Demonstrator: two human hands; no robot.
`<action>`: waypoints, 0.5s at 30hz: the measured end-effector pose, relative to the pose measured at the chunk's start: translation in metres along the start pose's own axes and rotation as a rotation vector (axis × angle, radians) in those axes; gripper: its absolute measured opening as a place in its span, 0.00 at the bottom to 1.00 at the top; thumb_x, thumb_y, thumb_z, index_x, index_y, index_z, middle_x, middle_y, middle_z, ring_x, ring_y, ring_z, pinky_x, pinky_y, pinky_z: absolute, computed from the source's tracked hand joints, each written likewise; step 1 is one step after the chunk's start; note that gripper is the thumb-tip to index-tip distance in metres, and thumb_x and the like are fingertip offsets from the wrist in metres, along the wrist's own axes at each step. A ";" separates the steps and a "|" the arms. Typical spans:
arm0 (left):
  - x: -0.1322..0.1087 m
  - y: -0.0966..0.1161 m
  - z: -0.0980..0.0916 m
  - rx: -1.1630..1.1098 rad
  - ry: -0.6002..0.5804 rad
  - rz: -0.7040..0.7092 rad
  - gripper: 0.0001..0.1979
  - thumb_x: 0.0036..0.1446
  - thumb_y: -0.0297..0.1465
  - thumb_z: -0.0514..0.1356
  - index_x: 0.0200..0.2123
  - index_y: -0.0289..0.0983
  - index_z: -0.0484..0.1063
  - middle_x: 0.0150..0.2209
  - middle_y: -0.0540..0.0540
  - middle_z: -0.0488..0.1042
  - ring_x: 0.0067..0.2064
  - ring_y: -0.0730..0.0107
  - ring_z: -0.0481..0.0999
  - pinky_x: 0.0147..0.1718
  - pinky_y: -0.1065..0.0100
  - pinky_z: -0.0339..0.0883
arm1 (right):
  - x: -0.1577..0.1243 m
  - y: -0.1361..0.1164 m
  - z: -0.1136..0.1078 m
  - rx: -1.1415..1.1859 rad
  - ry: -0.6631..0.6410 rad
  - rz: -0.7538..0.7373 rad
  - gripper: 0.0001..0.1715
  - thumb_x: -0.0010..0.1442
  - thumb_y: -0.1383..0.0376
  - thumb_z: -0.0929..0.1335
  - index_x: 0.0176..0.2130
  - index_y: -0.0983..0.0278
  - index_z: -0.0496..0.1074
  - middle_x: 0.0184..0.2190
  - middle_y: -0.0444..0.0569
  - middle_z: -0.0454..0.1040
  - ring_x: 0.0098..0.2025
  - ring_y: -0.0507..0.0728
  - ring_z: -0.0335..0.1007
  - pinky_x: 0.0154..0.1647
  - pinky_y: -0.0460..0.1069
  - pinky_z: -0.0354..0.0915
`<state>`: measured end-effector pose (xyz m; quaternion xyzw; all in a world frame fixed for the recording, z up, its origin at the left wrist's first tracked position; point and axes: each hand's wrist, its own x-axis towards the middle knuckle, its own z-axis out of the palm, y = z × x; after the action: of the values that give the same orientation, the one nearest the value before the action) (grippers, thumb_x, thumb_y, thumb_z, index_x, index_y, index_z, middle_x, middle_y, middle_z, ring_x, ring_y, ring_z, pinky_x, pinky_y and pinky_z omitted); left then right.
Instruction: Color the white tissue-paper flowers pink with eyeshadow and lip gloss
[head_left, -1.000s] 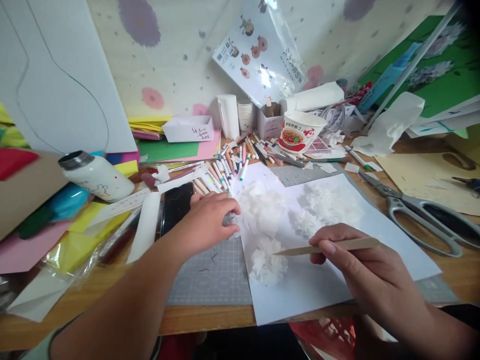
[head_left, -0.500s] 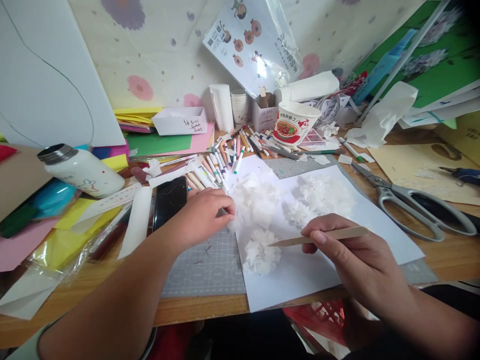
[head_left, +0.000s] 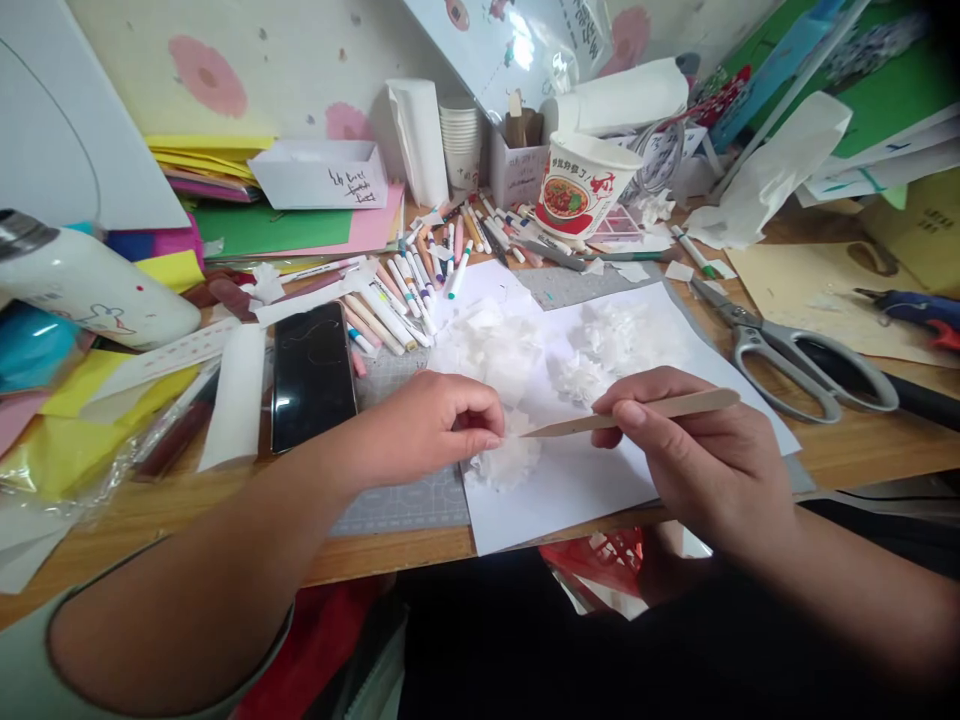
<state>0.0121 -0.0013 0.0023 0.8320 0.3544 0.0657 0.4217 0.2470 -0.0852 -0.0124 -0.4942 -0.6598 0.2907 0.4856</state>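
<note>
1. Flower (head_left: pixel 508 462) on near part of white sheet (head_left: pixel 585 495), its left edge pinched by left hand (head_left: pixel 424 425) fingertips.
2. Pressed-together fingers of right hand (head_left: pixel 701 455) grip stick (head_left: pixel 637 411), tip at Flower's top.
3. Left lies phone (head_left: pixel 311 372); markers (head_left: pixel 409 295) far; scissors (head_left: pixel 787 350) right.

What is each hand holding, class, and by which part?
The right hand holds a wooden stick near its middle, between thumb and fingers. The left hand pinches the tissue flower at its left edge.
</note>
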 end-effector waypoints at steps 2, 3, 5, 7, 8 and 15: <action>0.002 0.001 0.003 0.047 0.017 0.003 0.06 0.55 0.29 0.59 0.29 0.38 0.76 0.29 0.51 0.78 0.31 0.70 0.75 0.34 0.68 0.66 | -0.001 -0.006 -0.002 -0.003 -0.003 -0.055 0.08 0.65 0.66 0.67 0.33 0.59 0.74 0.29 0.44 0.76 0.29 0.53 0.74 0.31 0.49 0.69; 0.003 0.001 0.003 0.068 0.026 0.006 0.05 0.55 0.29 0.60 0.29 0.38 0.76 0.29 0.51 0.78 0.31 0.70 0.75 0.34 0.68 0.65 | -0.001 -0.010 -0.003 -0.013 -0.032 -0.101 0.07 0.65 0.68 0.66 0.35 0.58 0.74 0.28 0.45 0.76 0.30 0.54 0.74 0.31 0.50 0.69; 0.003 0.001 0.003 0.105 0.048 0.012 0.05 0.55 0.29 0.60 0.28 0.39 0.76 0.29 0.51 0.79 0.32 0.69 0.75 0.35 0.68 0.64 | 0.000 -0.018 -0.002 -0.046 -0.150 -0.234 0.08 0.64 0.71 0.65 0.39 0.58 0.72 0.27 0.46 0.75 0.30 0.56 0.74 0.30 0.52 0.69; 0.004 0.002 0.003 0.130 0.067 0.020 0.05 0.55 0.28 0.61 0.28 0.39 0.76 0.29 0.51 0.79 0.33 0.69 0.75 0.37 0.67 0.64 | 0.002 -0.023 0.001 -0.101 -0.265 -0.377 0.10 0.62 0.73 0.65 0.41 0.60 0.70 0.26 0.47 0.75 0.29 0.57 0.73 0.29 0.52 0.69; 0.004 0.002 0.003 0.137 0.073 0.025 0.05 0.55 0.28 0.61 0.28 0.39 0.76 0.29 0.52 0.79 0.33 0.69 0.75 0.37 0.66 0.63 | 0.003 -0.024 0.003 -0.140 -0.292 -0.438 0.10 0.61 0.74 0.65 0.42 0.61 0.69 0.26 0.48 0.75 0.29 0.57 0.73 0.28 0.52 0.69; 0.004 -0.003 0.002 0.115 0.115 0.034 0.04 0.55 0.29 0.61 0.29 0.39 0.76 0.28 0.52 0.78 0.32 0.69 0.74 0.35 0.67 0.64 | 0.006 -0.017 0.017 -0.323 -0.324 -0.495 0.08 0.62 0.73 0.64 0.41 0.63 0.68 0.25 0.48 0.74 0.26 0.55 0.68 0.26 0.50 0.65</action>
<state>0.0139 0.0007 -0.0019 0.8556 0.3670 0.0999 0.3511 0.2251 -0.0839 -0.0018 -0.3371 -0.8659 0.1303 0.3458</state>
